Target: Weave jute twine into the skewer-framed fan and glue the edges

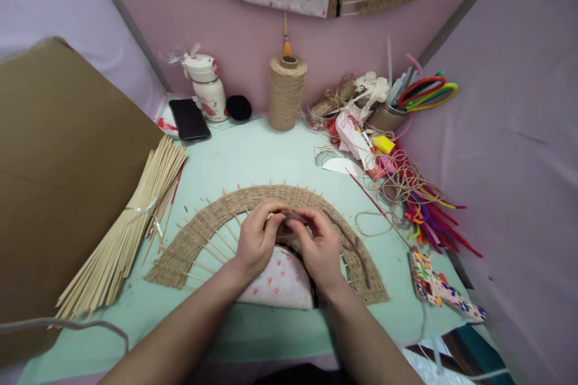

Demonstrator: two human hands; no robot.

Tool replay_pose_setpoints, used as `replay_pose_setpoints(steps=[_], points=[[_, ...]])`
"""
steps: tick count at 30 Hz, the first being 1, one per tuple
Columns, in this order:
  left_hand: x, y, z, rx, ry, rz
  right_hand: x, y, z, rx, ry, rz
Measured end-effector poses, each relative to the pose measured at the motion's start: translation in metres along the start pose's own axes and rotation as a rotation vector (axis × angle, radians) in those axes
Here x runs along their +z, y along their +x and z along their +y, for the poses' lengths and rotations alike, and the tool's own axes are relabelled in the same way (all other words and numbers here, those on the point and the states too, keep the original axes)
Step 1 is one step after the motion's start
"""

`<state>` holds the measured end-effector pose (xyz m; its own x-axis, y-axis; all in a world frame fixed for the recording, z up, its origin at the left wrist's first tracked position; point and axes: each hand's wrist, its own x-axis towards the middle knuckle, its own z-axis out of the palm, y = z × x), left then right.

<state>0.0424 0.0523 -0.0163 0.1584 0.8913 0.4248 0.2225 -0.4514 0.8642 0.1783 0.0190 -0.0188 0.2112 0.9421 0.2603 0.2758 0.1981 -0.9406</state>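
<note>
My left hand (pixel 257 237) and my right hand (pixel 318 246) are both closed in a pinch, fingertips close together, on a thin brown cord (pixel 289 216). One length of the cord trails right from my fingers and lies over the woven band. Under my hands is a fan-shaped woven piece: a tan arched band (pixel 203 228) on thin wooden spokes (pixel 217 245). At its centre sits a half-round white fabric panel (pixel 275 283) with red dots, edged in dark trim. My hands and forearms hide part of the panel and several spokes.
A bundle of wooden sticks (pixel 121 234) lies left, beside a large brown board (pixel 67 162). Behind stand a phone (pixel 189 119), a white bottle (pixel 211 96) and a twine spool (pixel 287 96). Tangled twine (pixel 397 171), pipe cleaners (pixel 445 228) and a patterned glue gun (pixel 433 283) lie right.
</note>
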Motion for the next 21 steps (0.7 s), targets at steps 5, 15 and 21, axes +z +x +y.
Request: replay_pose_setpoints(steps=[5, 15, 21], points=[[-0.001, 0.006, 0.001, -0.296, -0.194, -0.260, -0.003, 0.002, 0.010, 0.070, -0.002, 0.129], [0.002, 0.011, -0.001, -0.480, -0.272, -0.163, -0.003, 0.007, 0.004, 0.192, 0.214, 0.071], [-0.001, 0.015, -0.002, -0.433, -0.384, -0.044, 0.001, 0.009, 0.005, 0.155, 0.101, -0.020]])
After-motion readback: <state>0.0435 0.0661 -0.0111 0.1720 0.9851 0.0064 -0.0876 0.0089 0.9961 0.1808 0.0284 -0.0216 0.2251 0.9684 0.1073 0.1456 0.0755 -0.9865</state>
